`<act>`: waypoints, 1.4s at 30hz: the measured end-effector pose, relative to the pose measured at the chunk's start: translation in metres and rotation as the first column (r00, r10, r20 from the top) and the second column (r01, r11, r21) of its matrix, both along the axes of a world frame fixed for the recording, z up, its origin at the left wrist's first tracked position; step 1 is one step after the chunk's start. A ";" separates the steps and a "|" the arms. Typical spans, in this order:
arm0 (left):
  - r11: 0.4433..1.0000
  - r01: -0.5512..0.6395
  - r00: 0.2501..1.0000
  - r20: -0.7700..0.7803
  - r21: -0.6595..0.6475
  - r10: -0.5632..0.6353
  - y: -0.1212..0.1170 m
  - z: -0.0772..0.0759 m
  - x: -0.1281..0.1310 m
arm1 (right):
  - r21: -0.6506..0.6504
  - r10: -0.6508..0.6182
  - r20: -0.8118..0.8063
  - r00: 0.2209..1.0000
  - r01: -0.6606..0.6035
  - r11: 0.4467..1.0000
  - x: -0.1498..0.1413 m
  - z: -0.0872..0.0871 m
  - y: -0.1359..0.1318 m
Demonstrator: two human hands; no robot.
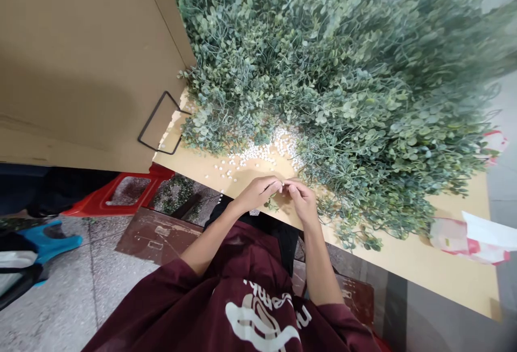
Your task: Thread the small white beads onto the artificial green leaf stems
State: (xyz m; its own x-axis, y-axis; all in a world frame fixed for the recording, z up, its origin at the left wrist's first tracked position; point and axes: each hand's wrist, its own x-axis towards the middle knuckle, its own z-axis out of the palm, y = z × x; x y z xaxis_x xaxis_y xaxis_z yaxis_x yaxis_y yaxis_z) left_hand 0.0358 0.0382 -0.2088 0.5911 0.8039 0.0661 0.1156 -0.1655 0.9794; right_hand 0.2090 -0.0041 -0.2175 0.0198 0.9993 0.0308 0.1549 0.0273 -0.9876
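Note:
My left hand (259,191) and my right hand (302,199) meet at the fingertips over the near edge of the table. Both are closed in a pinch. A tiny white piece (283,183) shows where the fingertips come together. Just below them a small green sprig (272,204) hangs at the table edge, its stem hidden by my left fingers. Beyond my hands lie many loose white pieces (258,151), small and bead-like, scattered on the tabletop. A large heap of artificial greenery (323,71) rises behind them and spreads to the right of my right hand.
A big cardboard box (81,61) stands at the left, with a black wire frame (151,120) against it. Red-and-white packaging (452,236) lies on the right of the wooden table (391,255). A red plastic chair (117,193) and a blue object (52,241) are at lower left.

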 end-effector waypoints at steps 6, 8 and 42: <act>0.926 -0.359 0.926 0.079 -0.115 0.369 -0.002 -0.007 -0.002 | -0.094 0.027 0.254 0.967 -0.003 0.996 -0.015 0.008 0.038; 0.911 -0.392 0.909 0.098 -0.125 0.405 -0.002 -0.008 -0.002 | -0.095 0.037 0.404 0.914 0.002 0.995 -0.022 0.013 0.051; 0.975 -0.189 0.959 0.193 -0.118 0.209 0.002 -0.006 -0.002 | -0.081 -0.139 -0.126 0.982 0.129 0.988 -0.020 0.026 -0.008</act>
